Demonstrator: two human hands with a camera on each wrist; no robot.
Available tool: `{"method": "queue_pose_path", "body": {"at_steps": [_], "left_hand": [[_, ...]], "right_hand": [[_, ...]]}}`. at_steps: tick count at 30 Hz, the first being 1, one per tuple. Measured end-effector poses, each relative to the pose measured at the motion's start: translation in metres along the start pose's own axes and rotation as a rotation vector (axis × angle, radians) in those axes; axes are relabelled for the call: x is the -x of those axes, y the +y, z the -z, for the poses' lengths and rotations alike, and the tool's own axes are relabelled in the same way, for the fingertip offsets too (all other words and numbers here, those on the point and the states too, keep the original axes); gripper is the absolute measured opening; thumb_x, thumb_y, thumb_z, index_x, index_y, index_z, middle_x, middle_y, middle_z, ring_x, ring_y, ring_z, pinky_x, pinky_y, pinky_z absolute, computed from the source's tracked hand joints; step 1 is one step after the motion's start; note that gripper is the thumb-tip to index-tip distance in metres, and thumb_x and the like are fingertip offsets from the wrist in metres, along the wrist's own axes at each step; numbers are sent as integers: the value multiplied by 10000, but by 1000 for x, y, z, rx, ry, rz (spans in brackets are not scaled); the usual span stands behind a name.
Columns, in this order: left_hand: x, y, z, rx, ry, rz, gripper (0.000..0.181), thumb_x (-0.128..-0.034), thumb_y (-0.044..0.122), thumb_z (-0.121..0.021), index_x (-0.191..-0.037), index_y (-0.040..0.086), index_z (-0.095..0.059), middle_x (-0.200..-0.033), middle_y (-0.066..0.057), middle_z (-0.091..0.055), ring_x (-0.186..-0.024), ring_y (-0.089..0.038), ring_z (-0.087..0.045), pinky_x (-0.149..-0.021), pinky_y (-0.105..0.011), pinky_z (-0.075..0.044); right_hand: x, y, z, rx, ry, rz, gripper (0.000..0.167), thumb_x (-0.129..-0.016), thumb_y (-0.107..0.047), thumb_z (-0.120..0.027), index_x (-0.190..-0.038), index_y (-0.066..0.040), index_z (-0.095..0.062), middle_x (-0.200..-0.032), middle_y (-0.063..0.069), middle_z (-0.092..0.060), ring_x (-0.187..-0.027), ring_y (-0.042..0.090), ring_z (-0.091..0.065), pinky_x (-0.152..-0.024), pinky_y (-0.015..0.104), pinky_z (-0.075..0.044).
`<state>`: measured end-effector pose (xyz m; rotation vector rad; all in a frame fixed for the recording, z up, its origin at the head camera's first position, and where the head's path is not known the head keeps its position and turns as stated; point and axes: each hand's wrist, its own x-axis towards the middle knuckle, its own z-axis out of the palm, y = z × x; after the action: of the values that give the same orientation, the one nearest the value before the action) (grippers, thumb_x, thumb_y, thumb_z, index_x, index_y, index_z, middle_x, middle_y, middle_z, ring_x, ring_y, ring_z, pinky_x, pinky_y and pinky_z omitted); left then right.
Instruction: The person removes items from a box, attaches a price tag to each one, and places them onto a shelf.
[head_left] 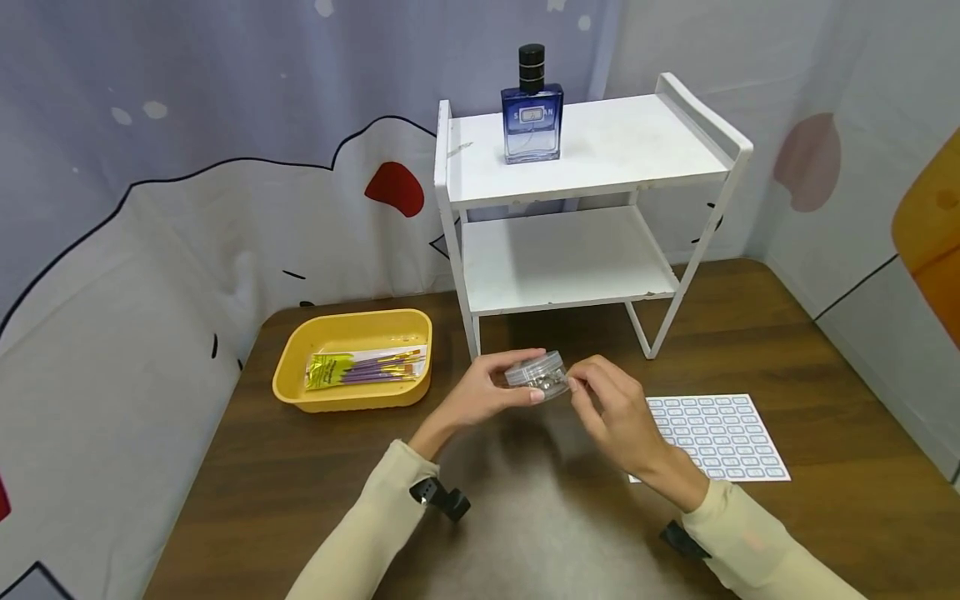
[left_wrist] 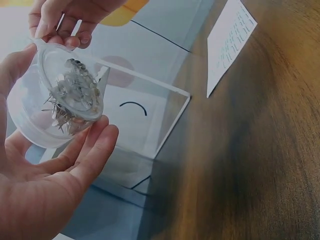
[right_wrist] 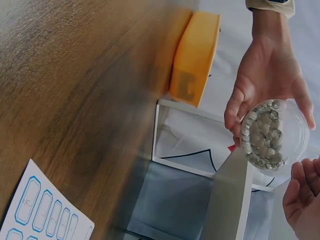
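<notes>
A small clear round plastic container [head_left: 540, 377] is tilted above the table, with silvery metal pins, apparently thumbtacks [left_wrist: 75, 92], gathered inside. My left hand [head_left: 491, 385] grips it from the side, thumb and fingers around its wall. At the opposite edge, my right hand [head_left: 611, 408] pinches the container's rim between thumb and curled fingers. The left wrist view has those right fingers [left_wrist: 70, 25] at the top of the rim. From the right wrist view, the metal heads [right_wrist: 262, 135] lie heaped against one side.
A white two-tier shelf [head_left: 570, 258] stands behind, bearing a blue perfume bottle [head_left: 532, 125]. At left is a yellow tray [head_left: 292, 375] with a pack of paintbrushes [head_left: 375, 367]. Beneath and beyond my right forearm lies a sheet of printed labels [head_left: 723, 437].
</notes>
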<state>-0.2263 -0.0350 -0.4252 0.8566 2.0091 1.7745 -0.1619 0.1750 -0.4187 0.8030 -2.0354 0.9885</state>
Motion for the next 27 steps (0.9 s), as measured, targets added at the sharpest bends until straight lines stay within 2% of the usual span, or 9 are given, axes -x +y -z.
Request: {"method": "queue_pose_path", "body": {"at_steps": [8, 14, 19, 27], "left_hand": [[0, -1, 0, 13, -13, 0, 562, -856, 47, -745, -1392, 38, -575, -1206, -213, -653, -904, -105, -628, -753, -219, -550], [0, -1, 1, 12, -24, -17, 565, -848, 31, -744, -1388, 29, -576, -1249, -223, -638, -936, -105, -629, -786, -235, -556], [0, -4, 1, 17, -33, -33, 564, -856, 17, -735, -1394, 21, -567, -1245, -236, -637, -938, -113, -633, -780, -240, -560], [0, -5, 1, 20, -49, -41, 570, -868, 105, -750, -1400, 24, -561, -1221, -234, -637, -920, -110, -621, -755, -225, -556]], "right_hand": [[2, 0, -2, 28, -33, 45, 128, -959, -65, -540, -922, 11, -636, -879, 59, -619, -775, 149, -569, -697, 211, -464], [3, 2, -3, 22, -6, 101, 278, -1032, -204, -523, -951, 2, -690, -893, 66, -620, -788, 166, -583, -703, 236, -478], [5, 3, -3, -20, 19, 132, 312, -1023, -260, -561, -1018, 4, -728, -885, 67, -616, -750, 132, -549, -656, 207, -447], [9, 6, -1, -23, -29, 147, 360, -1025, -303, -556, -1079, -5, -751, -884, 54, -546, -744, 97, -463, -648, 177, -378]]}}
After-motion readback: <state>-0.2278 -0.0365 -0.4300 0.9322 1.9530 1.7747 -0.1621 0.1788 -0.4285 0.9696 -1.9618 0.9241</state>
